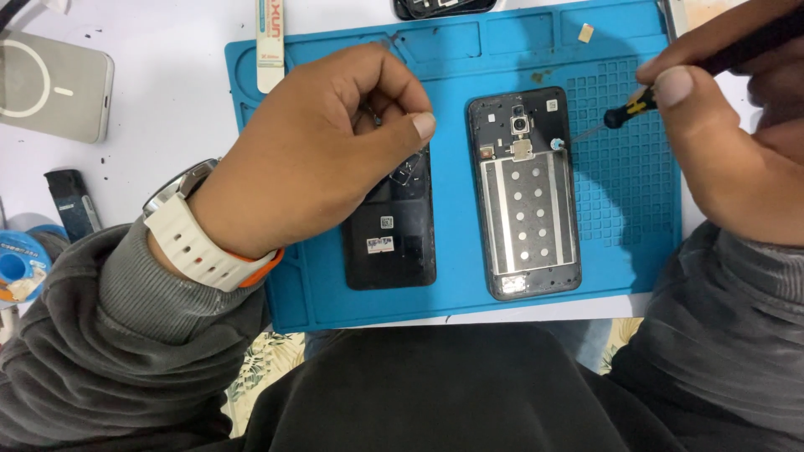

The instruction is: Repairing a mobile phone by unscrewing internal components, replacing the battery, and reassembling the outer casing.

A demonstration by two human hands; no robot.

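An opened phone body (526, 197) lies face down on a blue work mat (469, 59), its camera and inner metal plate showing. My right hand (729, 142) grips a small black-handled screwdriver (630, 109), whose tip rests at the phone's upper right edge. The removed black back cover (394, 234) lies left of the phone. My left hand (327, 146) hovers over the cover's top, thumb and fingers pinched together on what looks like a tiny dark part. A white watch with an orange band is on that wrist.
A white plastic pry tool (270, 42) lies across the mat's top left corner. A grey power bank (54, 84), a black lighter-like item (74, 203) and a blue spool (18, 266) sit at left. Another dark device (444, 7) is at the top edge.
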